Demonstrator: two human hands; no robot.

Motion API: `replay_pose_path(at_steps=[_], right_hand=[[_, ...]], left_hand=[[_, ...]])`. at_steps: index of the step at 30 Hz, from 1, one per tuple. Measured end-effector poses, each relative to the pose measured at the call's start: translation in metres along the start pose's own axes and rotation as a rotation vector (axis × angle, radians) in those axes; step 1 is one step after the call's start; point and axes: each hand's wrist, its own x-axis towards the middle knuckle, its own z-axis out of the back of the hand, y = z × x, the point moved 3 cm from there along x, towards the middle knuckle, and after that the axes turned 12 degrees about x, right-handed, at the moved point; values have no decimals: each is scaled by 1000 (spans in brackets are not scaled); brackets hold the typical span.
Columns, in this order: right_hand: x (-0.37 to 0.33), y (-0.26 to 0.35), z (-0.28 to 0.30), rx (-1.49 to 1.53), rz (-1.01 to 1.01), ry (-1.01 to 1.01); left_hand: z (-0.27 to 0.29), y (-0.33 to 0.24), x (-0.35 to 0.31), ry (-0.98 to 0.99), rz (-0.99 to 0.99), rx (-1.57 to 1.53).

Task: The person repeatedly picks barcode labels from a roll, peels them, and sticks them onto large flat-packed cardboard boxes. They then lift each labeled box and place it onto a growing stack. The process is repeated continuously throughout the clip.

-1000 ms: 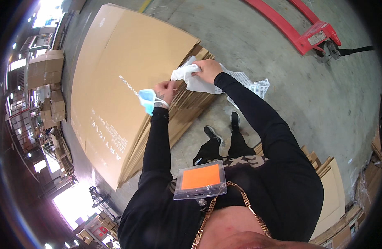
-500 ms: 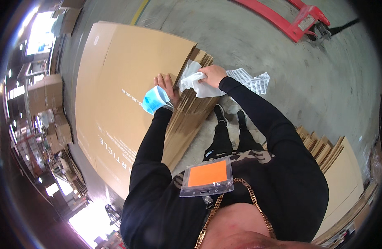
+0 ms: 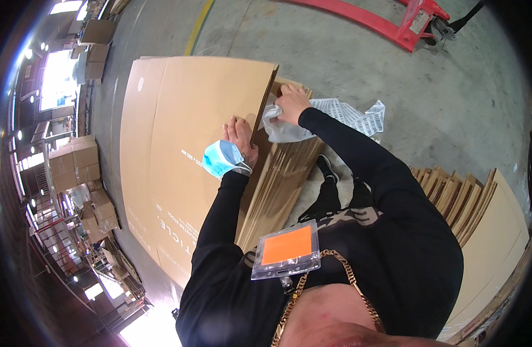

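Observation:
My left hand (image 3: 240,137) grips the near edge of a large brown cardboard sheet (image 3: 185,115), its fingers bent over the face. A blue face mask (image 3: 222,159) hangs around that wrist. Behind the sheet, a stack of flat cardboard (image 3: 277,185) stands on edge, with a dark gap between the two. My right hand (image 3: 292,105) is closed on a thin white plastic bag (image 3: 283,133) at the top of the stack. Part of the bag reaches into the gap, where its end is hidden. Its printed part (image 3: 358,115) trails out to the right of my forearm.
A red pallet jack (image 3: 387,29) stands on the concrete floor at the far right. Another cardboard stack (image 3: 479,231) is at my right side. Brown boxes (image 3: 75,162) line the left, and a yellow floor line (image 3: 199,26) runs beyond the sheet.
The gap between the front sheet and the stack has widened. My right hand has moved up slightly along the stack with the bag, and less of the bag shows in the gap.

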Motion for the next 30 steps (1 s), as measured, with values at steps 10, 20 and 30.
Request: replay_pose_path(at_steps=[10,20,30], right_hand=[[59,-3,-45,-264,-167,-127],[89,-57,-67,-10,-357,79],[62,-19,-60,-2,59,90]], left_hand=[[-12,4,-18,79,-2,23],[-15,3,-14,43,-16,-23],[-13,9,-20,-37,-1,-52]])
